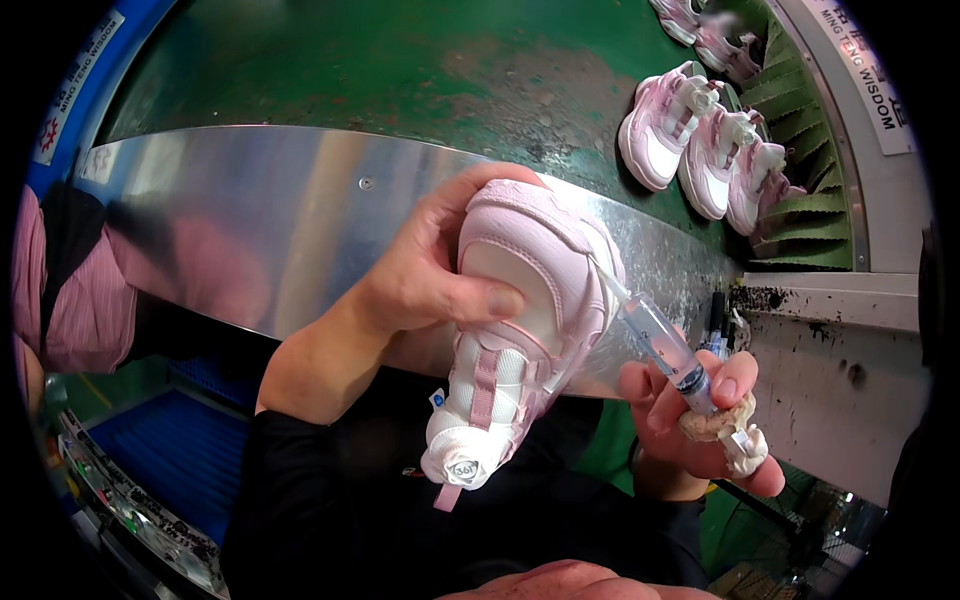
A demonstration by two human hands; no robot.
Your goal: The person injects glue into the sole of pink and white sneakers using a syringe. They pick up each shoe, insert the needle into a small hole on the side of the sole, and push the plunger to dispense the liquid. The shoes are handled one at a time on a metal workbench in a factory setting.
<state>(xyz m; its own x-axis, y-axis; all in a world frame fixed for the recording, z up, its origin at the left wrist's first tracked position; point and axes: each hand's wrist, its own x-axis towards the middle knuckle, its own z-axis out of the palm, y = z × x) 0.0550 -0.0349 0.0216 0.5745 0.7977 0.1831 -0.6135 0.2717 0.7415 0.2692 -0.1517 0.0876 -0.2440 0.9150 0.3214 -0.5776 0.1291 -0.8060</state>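
Observation:
A pink and white sneaker (505,265) is gripped round its toe end by my left hand (430,265), thumb pressed on the upper. Its toe points away from me and its tongue and heel end hang toward me. My right hand (690,420) holds a clear plastic syringe (662,340) with some liquid inside. The syringe's thin tip meets the seam between the sneaker's upper and sole, on the right side near the toe. Wrapping at the plunger end is a beige, crusted wad (725,430), pressed by my right fingers.
A steel ledge (240,220) runs along the front of a green worn surface (330,80). Several matching sneakers (660,130) stand at the far right beside green bristle-like flaps (810,150). Another person's pink sleeve (90,290) is at the left.

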